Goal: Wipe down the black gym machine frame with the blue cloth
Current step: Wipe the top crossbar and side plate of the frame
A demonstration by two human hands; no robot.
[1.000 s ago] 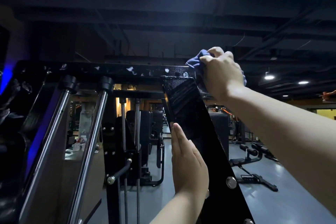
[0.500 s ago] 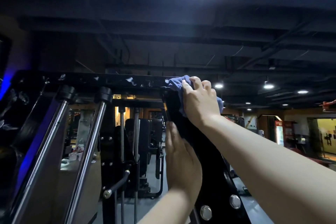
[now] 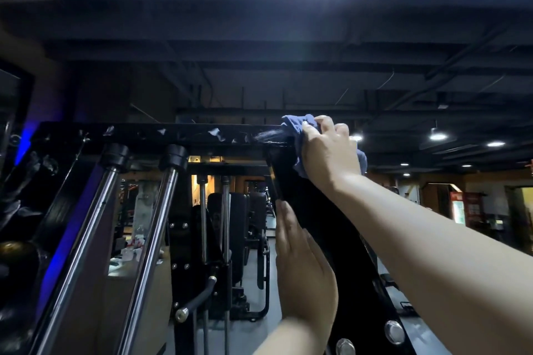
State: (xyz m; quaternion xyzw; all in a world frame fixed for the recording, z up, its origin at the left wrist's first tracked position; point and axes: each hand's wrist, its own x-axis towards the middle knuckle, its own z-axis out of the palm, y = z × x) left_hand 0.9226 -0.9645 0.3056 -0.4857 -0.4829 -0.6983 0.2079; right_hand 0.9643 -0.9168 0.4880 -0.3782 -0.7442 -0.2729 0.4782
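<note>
The black gym machine frame [image 3: 161,135] is seen across the middle of the picture, smooth and shiny, with pale marks on its top bar. Its slanted beam is partly hidden by both arms. Two round silver rods [image 3: 144,253] are set at the lower left. The left hand [image 3: 300,262] is laid flat on the beam, fingers straight. The blue cloth [image 3: 297,124], soft and bunched, is gripped by the right hand [image 3: 326,153] and pressed on the frame's upper corner. Two round bolts [image 3: 394,331] are seen at the bottom right.
</note>
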